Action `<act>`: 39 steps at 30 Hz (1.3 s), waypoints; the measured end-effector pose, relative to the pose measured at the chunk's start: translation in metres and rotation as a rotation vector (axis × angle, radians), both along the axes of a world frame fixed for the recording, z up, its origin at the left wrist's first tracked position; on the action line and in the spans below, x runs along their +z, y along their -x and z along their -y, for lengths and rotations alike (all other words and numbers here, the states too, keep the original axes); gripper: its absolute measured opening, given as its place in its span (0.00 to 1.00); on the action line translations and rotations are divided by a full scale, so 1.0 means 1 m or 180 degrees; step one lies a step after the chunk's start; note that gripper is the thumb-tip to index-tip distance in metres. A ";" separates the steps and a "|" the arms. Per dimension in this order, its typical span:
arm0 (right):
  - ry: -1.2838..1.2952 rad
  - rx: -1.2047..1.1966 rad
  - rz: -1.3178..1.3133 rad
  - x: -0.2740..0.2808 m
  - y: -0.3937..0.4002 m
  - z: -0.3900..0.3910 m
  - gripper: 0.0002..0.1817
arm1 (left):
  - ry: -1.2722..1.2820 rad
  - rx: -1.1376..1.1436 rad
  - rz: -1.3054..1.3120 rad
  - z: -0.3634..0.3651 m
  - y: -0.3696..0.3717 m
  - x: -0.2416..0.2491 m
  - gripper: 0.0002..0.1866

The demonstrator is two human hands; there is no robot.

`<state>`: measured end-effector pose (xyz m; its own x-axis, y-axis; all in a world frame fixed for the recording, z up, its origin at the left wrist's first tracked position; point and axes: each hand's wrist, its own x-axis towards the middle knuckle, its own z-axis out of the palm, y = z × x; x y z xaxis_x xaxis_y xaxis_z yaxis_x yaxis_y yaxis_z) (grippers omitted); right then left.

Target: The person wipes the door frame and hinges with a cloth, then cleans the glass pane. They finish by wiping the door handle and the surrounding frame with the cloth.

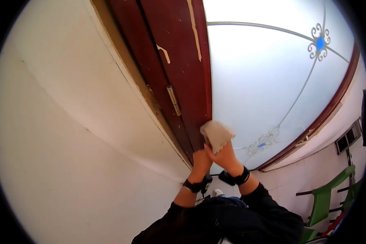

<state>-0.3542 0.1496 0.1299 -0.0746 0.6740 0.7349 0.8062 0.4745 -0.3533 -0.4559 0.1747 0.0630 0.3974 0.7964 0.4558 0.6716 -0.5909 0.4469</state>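
A beige cloth [218,136] is bunched in my right hand [224,156], against the lower part of the dark red door frame [191,81] beside the frosted glass. My left hand [202,157] is just left of it, close to the red wood, its fingers curled; whether it holds anything is hidden. Both wrists wear black straps with small dark devices. A metal hinge [173,100] sits on the red wood above my hands. Pale peeled streaks mark the wood higher up.
Frosted glass [256,73] with scrolled metal-look lines and blue gems fills the right. A cream wall [77,122] takes up the left. Green chairs [321,203] stand at lower right, near a small dark window-like panel [349,137] on the wall.
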 end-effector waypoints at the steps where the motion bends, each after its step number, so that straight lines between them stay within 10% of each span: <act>1: -0.0010 0.0027 0.0014 -0.004 0.002 0.000 0.23 | -0.0010 0.0027 0.0014 -0.002 0.001 -0.006 0.20; 9: -0.0135 0.0696 -0.0783 0.045 0.012 -0.004 0.23 | -0.0317 0.0490 0.0955 -0.022 0.027 0.049 0.24; 17: 0.0039 0.0255 -0.0897 -0.034 0.016 0.000 0.15 | 0.0181 0.0685 0.0438 -0.015 0.030 0.001 0.27; 24: -0.0441 0.0605 -0.0881 0.038 0.008 -0.012 0.14 | -0.0088 0.0570 0.0936 -0.024 0.029 0.071 0.28; 33: -0.0318 0.0207 -0.0704 -0.046 0.013 -0.005 0.16 | 0.0280 0.0847 0.0468 -0.016 0.031 0.009 0.29; 39: -0.0205 0.0803 -0.1575 0.032 0.007 -0.009 0.16 | -0.0007 0.0554 0.1027 -0.027 0.033 0.064 0.31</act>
<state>-0.3609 0.1584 0.1622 0.1366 0.6326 0.7623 0.4102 0.6643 -0.6248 -0.4890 0.2017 0.1273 0.0915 0.8384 0.5374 0.5868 -0.4814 0.6511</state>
